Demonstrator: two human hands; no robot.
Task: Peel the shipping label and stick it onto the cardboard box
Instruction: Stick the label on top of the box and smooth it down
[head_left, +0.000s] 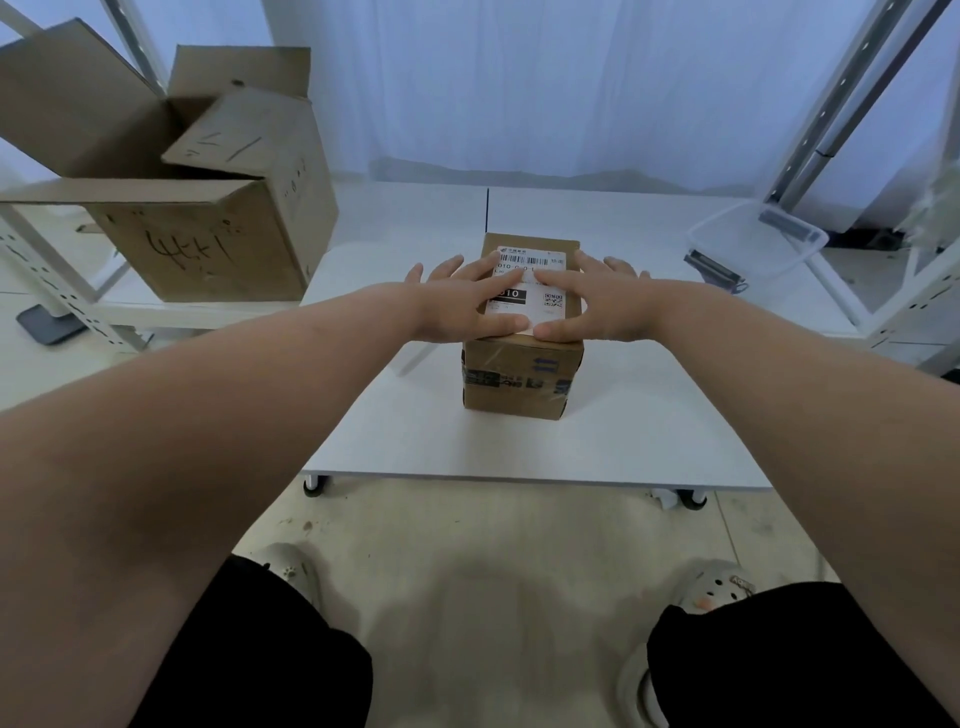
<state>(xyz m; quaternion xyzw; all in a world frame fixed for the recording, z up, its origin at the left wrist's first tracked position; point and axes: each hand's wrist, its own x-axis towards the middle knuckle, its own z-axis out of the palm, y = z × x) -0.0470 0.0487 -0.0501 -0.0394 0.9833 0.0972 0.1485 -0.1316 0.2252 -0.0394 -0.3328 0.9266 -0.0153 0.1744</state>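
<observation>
Both hands' fingers (483, 270) spread flat on label (527, 288) atop box (519, 374); smooth outward, press edges down.

Two hands were in view: the left hand (457, 301) and the right hand (592, 306). Cardboard boxes numbered two: one small taped box (519, 374) on the bench (623, 431) and one large open box (208, 208) on the shelf at left. One label (524, 291) lay on the small box. One clear tub (753, 249) stood at right. Two shoes (717, 587) showed on the floor. One dark flat item (49, 322) lay at far left.
</observation>
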